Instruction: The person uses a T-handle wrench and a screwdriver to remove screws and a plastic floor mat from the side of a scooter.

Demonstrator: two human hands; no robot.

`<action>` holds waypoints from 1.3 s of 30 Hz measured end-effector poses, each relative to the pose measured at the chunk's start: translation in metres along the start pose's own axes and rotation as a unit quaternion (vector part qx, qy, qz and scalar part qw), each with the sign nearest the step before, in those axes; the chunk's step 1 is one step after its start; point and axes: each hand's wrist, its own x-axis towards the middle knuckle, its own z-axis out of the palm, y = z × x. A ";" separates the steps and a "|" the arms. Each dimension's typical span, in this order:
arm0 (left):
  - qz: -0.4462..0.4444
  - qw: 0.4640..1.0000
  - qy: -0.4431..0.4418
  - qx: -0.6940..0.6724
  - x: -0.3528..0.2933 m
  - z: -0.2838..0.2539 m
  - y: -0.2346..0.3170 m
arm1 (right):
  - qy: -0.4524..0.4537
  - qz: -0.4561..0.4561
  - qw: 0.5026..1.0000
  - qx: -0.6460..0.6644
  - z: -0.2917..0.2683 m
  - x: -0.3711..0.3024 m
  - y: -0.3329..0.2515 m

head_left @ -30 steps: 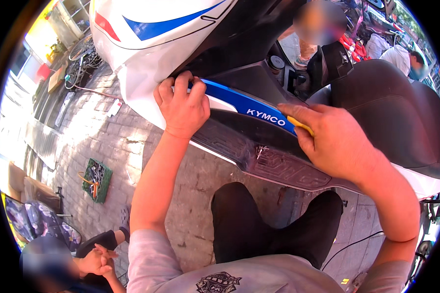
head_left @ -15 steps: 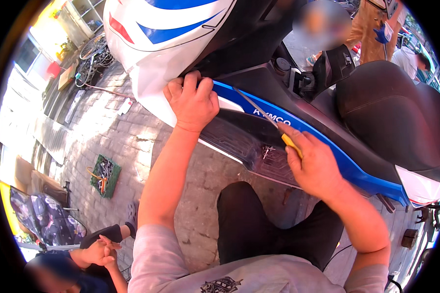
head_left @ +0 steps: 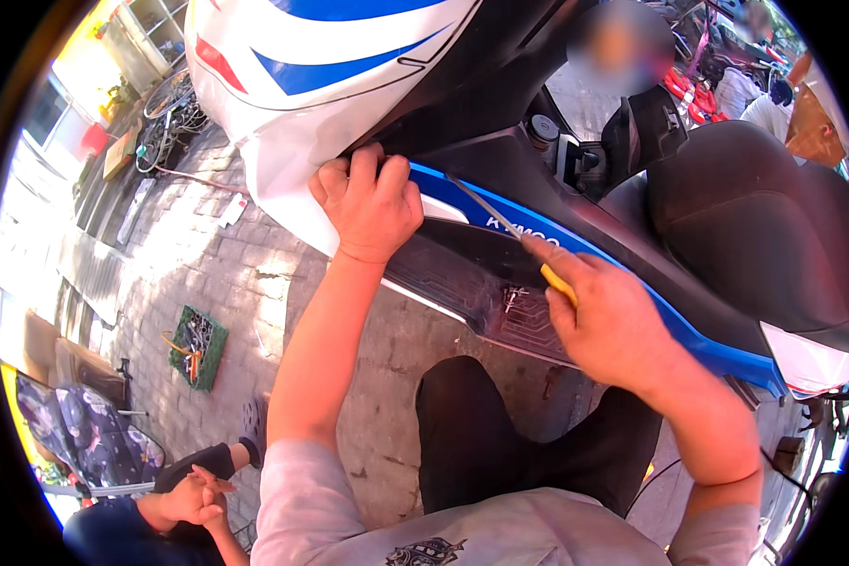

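Note:
A scooter with a white front fairing (head_left: 288,160) and a long blue side trim panel (head_left: 674,316) stands before me. My left hand (head_left: 368,209) has its fingers curled over the panel edge where white fairing meets blue trim; its fingertips are hidden. In my right hand (head_left: 608,316) is a screwdriver (head_left: 491,209) with a yellow handle and a long metal shaft. Its tip rests at the seam between the blue trim and the black plastic above. Several small screws (head_left: 513,299) lie on the black footboard (head_left: 443,269) below.
A green basket of tools (head_left: 198,349) sits on the brick paving at left. At lower left, a seated person's hands (head_left: 196,495) are held together. The black seat (head_left: 745,226) lies to the right, with other people and vehicles beyond. A bicycle wheel leans far left.
The screwdriver's handle has shifted slightly left, its tip staying by the seam. My left hand keeps its place. Behind the scooter, a person in tan trousers has moved right.

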 end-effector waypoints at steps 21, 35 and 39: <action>0.011 0.999 0.000 -0.032 0.000 0.004 -0.010 | -0.044 0.076 0.976 0.197 -0.026 -0.012 -0.013; 0.015 0.999 0.022 -0.040 -0.010 0.024 -0.016 | -0.019 -0.168 0.970 -0.174 -0.071 0.082 0.010; 0.024 1.000 0.007 -0.012 -0.013 0.016 -0.019 | 0.001 -0.085 0.995 -0.046 -0.077 0.045 0.037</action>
